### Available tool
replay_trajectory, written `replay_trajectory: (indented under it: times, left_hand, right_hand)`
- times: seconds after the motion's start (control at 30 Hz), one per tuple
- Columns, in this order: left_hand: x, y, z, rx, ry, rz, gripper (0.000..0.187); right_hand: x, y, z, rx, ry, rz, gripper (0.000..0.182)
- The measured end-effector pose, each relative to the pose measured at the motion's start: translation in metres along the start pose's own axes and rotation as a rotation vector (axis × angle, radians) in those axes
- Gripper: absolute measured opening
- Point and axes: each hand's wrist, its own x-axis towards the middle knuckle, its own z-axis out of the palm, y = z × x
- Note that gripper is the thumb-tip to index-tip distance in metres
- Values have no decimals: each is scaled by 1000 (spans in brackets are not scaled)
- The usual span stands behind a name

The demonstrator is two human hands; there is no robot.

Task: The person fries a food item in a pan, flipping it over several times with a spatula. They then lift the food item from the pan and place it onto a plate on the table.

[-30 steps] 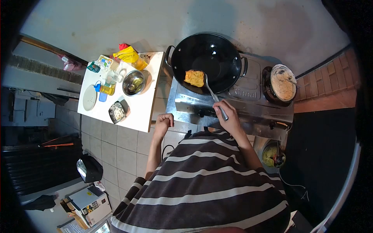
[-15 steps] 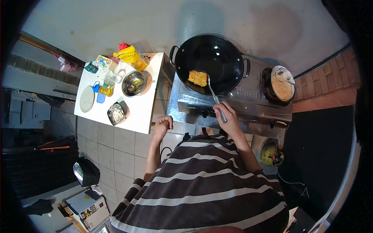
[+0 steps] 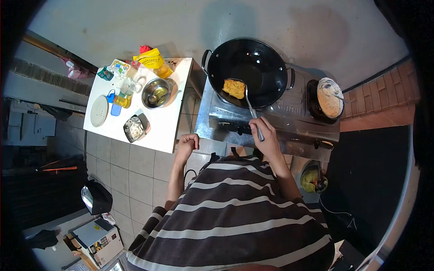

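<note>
My right hand point(image 3: 266, 135) grips the handle of a metal spatula point(image 3: 251, 106) whose blade lies under a yellow-brown fried piece point(image 3: 234, 88) in the black wok point(image 3: 247, 71). The wok sits on the left burner of a steel gas stove point(image 3: 289, 115). My left hand point(image 3: 187, 143) is curled into a loose fist, holding nothing, at the near corner of the white table point(image 3: 168, 124), just left of the stove.
On the white table stand a steel bowl point(image 3: 156, 93), a yellow packet point(image 3: 151, 58), an oil bottle point(image 3: 118, 99), a white plate point(image 3: 98, 111) and a small dish point(image 3: 134, 128). A pot of batter point(image 3: 328, 97) sits on the right burner. A gas cylinder point(image 3: 313, 179) stands below.
The view has shifted slightly, so the wok and stove sit a little further right. The spatula stays under the fried piece; both hands keep their places.
</note>
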Motion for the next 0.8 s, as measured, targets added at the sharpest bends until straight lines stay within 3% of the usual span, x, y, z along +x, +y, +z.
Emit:
replay_trajectory:
  times: [0.6,0.8]
  left_hand:
    - [8,-19,12,24,-24,-53,21]
    - [9,-16,22,2,4,-23,20]
  right_hand:
    - [-1,13,-17,133,-19,186,20]
    - [-2,21,-17,171,-40,151,20]
